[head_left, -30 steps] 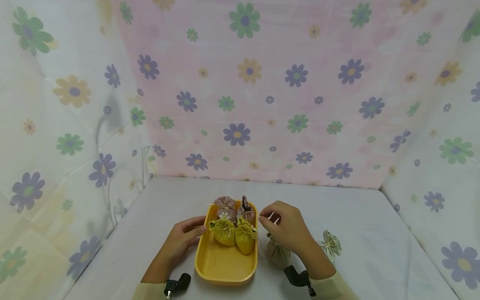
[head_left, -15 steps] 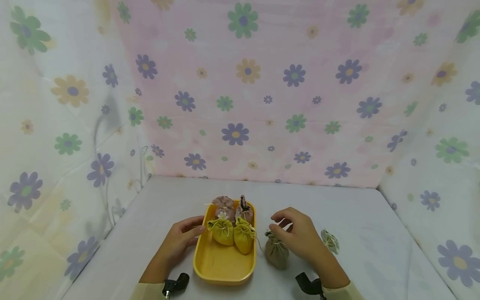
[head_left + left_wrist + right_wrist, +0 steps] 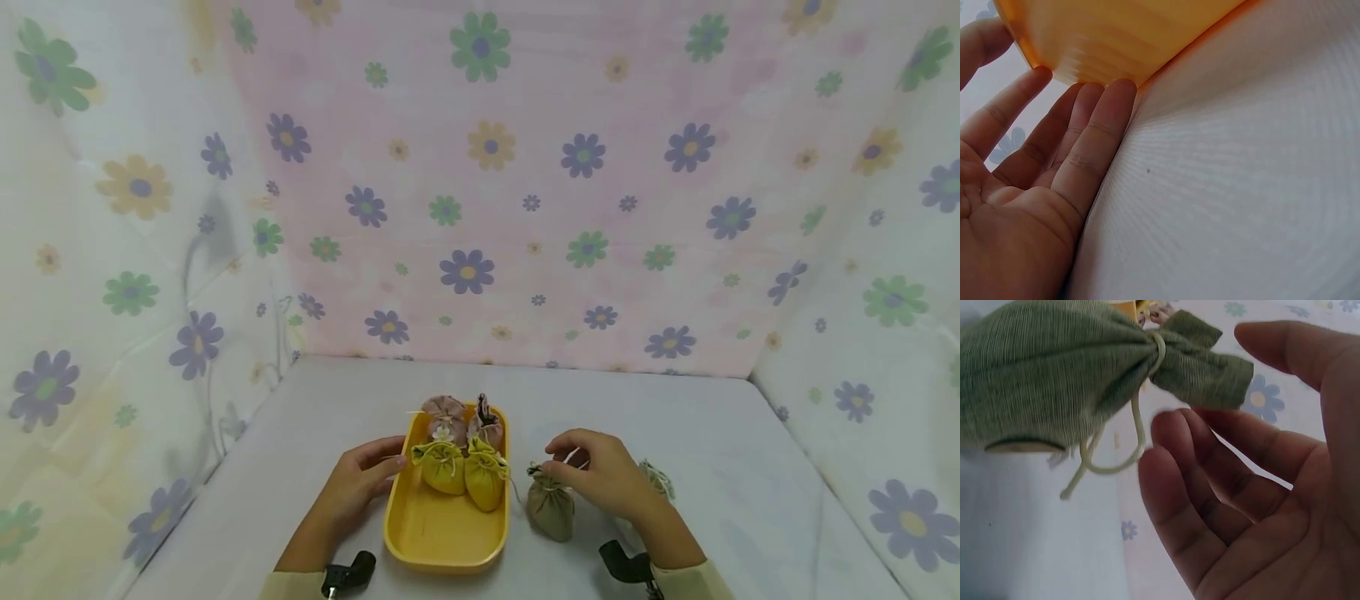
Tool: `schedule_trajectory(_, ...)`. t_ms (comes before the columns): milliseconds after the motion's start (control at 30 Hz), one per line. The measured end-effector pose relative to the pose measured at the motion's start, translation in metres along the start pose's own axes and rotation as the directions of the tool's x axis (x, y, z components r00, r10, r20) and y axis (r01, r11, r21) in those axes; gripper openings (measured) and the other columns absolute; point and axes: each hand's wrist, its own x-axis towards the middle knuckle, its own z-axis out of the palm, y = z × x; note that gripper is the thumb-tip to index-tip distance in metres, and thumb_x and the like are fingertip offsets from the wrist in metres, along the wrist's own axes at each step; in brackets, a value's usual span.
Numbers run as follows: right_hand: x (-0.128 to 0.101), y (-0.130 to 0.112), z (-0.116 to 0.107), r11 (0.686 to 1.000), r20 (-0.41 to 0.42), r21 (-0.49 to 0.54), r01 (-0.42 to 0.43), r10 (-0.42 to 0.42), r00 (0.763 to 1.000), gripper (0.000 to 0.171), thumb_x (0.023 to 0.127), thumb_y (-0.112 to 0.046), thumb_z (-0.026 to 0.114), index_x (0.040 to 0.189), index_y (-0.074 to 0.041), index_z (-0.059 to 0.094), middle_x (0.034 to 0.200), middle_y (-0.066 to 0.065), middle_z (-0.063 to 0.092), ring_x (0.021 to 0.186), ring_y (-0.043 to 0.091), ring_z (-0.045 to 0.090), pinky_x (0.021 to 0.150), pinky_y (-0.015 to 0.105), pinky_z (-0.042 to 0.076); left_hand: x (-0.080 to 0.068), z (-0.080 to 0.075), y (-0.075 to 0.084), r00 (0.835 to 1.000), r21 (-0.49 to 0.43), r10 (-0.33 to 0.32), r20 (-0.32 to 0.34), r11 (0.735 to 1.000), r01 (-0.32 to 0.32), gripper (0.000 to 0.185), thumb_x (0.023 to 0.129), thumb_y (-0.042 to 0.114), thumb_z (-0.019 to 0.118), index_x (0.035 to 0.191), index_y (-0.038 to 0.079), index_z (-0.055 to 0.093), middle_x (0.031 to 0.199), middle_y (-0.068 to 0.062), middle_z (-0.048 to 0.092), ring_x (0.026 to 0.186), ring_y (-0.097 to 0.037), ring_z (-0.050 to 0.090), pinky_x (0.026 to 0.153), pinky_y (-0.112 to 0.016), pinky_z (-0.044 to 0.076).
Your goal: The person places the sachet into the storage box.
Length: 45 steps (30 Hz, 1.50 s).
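A yellow tray (image 3: pixel 446 542) holds two mauve drawstring pouches (image 3: pixel 444 417) at its far end and two yellow drawstring pouches (image 3: pixel 441 471) in front of them. My left hand (image 3: pixel 362 483) touches the tray's left side; in the left wrist view its fingertips (image 3: pixel 1124 94) rest against the outer wall. Right of the tray, a green drawstring pouch (image 3: pixel 551 510) stands on the table with its gathered neck up. My right hand (image 3: pixel 603 471) is beside that neck. In the right wrist view, thumb and fingers stand apart around the pouch's ruffled top (image 3: pixel 1210 375), pinching nothing.
Behind my right hand a pale green pouch (image 3: pixel 657 477) lies on the white table (image 3: pixel 750 500), partly hidden by the hand and wrist. Flower-printed cloth (image 3: pixel 487 200) encloses the table at the back and both sides. A black wrist camera (image 3: pixel 626 562) sits on each wrist.
My right hand has moved away from the tray's right rim, to the right and down, to the green pouch's neck. My left hand has stayed at the tray.
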Motion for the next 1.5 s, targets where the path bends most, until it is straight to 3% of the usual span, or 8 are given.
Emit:
schedule_trajectory(233,-0.002,0.008,-0.007,0.999,0.076,-0.035,-0.016,0.019,0.997,0.026,0.094,-0.048,0.074,0.108,-0.026,0.074,0.09,-0.009,0.068,0.071,0.015,0.065,0.058,0.029,0.056,0.003,0.0,-0.002,1.0,-0.004,0.008,0.005,1.0,-0.008,0.056,0.088,0.037,0.082,0.137,0.015,0.067,0.139,-0.01,0.065,0.121,-0.025,0.068,0.09,-0.038,0.063)
schedule_trajectory(567,-0.003,0.01,-0.01,0.999,0.094,-0.026,0.028,-0.026,0.995,0.012,0.093,-0.038,0.077,0.099,-0.028,0.075,0.084,-0.008,0.068,0.066,0.01,0.061,0.055,0.028,0.053,0.002,0.002,-0.001,1.0,0.012,0.013,-0.003,1.0,-0.013,0.055,0.089,0.037,0.082,0.137,0.014,0.067,0.138,-0.01,0.066,0.12,-0.024,0.068,0.09,-0.037,0.063)
schedule_trajectory(1267,-0.003,0.013,-0.009,0.999,0.096,0.05,0.021,-0.026,0.995,0.007,0.093,-0.03,0.078,0.093,-0.023,0.076,0.089,-0.005,0.072,0.078,0.012,0.068,0.068,0.027,0.059,0.001,0.001,-0.002,0.999,0.023,0.03,0.027,0.999,-0.031,0.057,0.091,0.035,0.079,0.14,0.011,0.064,0.142,-0.013,0.063,0.123,-0.024,0.067,0.092,-0.036,0.062)
schedule_trajectory(1500,-0.002,0.013,-0.009,0.997,0.088,0.07,0.019,-0.025,0.996,0.007,0.092,-0.03,0.079,0.091,-0.024,0.077,0.088,-0.005,0.072,0.078,0.012,0.068,0.07,0.026,0.059,-0.001,0.001,-0.001,1.0,0.018,0.009,0.0,1.0,-0.009,0.055,0.089,0.037,0.081,0.137,0.014,0.067,0.139,-0.009,0.065,0.121,-0.023,0.067,0.091,-0.036,0.063)
